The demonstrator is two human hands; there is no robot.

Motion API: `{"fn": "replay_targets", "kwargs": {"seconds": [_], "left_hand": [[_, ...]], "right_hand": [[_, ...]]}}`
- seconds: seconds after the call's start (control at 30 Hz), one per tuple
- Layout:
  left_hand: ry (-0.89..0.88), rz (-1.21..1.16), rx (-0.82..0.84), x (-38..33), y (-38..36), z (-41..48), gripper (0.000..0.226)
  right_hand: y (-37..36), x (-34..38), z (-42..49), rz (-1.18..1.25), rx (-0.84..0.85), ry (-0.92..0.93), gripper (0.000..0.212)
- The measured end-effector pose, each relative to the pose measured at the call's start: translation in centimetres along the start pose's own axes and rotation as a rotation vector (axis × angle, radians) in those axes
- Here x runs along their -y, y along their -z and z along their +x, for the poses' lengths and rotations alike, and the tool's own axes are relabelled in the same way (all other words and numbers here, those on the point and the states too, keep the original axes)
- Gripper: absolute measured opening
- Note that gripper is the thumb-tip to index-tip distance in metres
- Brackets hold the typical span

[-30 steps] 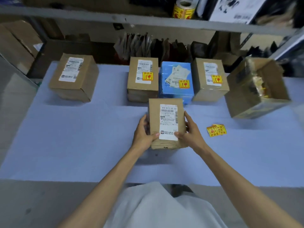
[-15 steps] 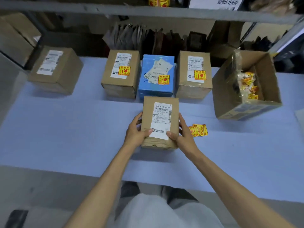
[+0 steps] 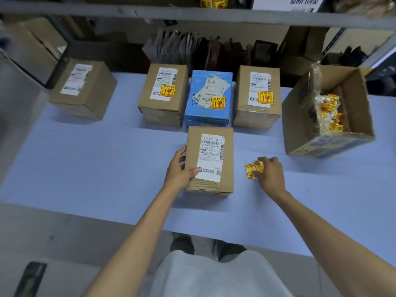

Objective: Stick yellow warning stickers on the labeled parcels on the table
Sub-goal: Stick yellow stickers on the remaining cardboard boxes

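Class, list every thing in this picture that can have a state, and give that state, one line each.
near parcel: labelled, no yellow sticker yet.
left hand: grips near parcel's left side.
right hand: touches loose stickers; grip unclear.
loose stickers: lying on the table.
far-left parcel: labelled, no sticker.
middle-left parcel: stickered.
blue parcel: stickered.
middle-right parcel: stickered.
carton: open, stickers inside.

I get bare surface [image 3: 96, 168] left of the front parcel [image 3: 210, 159]. Blue parcel [image 3: 205, 118] sits just behind it, open carton [image 3: 300, 125] blocks right, sticker sheets [image 3: 250, 170] lie between.
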State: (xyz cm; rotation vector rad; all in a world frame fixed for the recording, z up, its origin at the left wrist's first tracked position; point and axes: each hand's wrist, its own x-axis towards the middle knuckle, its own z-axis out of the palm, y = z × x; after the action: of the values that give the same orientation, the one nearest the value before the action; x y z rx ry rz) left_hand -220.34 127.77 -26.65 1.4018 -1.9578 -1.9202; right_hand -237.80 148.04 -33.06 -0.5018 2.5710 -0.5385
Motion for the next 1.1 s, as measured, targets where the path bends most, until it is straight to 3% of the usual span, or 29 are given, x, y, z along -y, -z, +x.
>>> {"fn": "replay_targets", "kwargs": {"seconds": [0.2,0.43,0.53,0.83,1.0,1.1], "left_hand": [[-0.019,0.02,0.019,0.2,0.2,0.1,0.075],[-0.042,0.073,0.048,0.2,0.3,0.1,0.077],[-0.039,0.082,0.061,0.2,0.5,0.1,0.077],[-0.048,0.1,0.075,0.1,0.7,0.2,0.075],[-0.07,0.167,0.051,0.2,0.8,0.6,0.074],[-0.106,0.279,0.023,0.1,0.5,0.8,0.074]], "right_hand": [[-0.3,0.1,1.3,-0.017,-0.017,-0.045,0.027],[-0.3,-0.3,1.0,0.004,-0.026,-0.076,0.042],[-0.5,-0.1,1.0,-0.034,-0.024,-0.095,0.039],[0.9,0.6,0.9,0.025,-0.11,-0.056,0.017],[1.7,0.8,0.9,0.171,-0.196,-0.105,0.018],[1.9,1.0,0.6,0.164,-0.263,-0.046,0.018]]}}
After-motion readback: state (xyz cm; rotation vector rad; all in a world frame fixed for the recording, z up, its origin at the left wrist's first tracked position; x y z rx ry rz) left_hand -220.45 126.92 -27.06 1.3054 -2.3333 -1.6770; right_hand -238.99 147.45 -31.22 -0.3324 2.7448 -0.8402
